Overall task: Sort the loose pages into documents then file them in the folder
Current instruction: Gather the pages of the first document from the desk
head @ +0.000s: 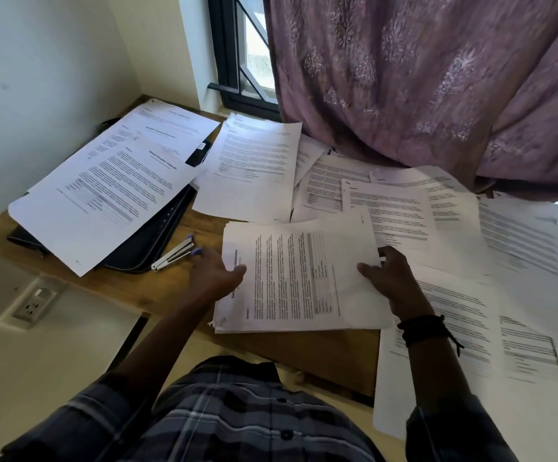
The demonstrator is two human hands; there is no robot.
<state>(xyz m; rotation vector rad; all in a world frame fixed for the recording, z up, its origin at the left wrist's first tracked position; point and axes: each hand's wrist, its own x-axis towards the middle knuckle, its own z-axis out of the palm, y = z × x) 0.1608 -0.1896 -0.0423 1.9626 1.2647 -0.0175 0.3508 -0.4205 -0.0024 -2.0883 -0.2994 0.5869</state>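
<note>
**Now both hands close on one stack**

Right, we have a stack of pages (297, 278) lying sideways near the front edge of the table (321, 351), and we hold it from both ends. The left hand (216, 271) pinches its left edge, thumb on top, and the right hand (391, 278) grips the right edge the same way. It looks to us like a squaring-up hold, lining the edges before the set is fastened. That would explain the stapler (174, 253) lying just left of the stack. Further left of the stack lies the dark folder (157, 241); whether it is zipped, we cannot tell. On top of it are parked sheets (104, 191), finished sets by the look of them. Behind and right of the stack, loose pages (404, 208) sprawl overlapping, so plenty is left to sort.
</note>
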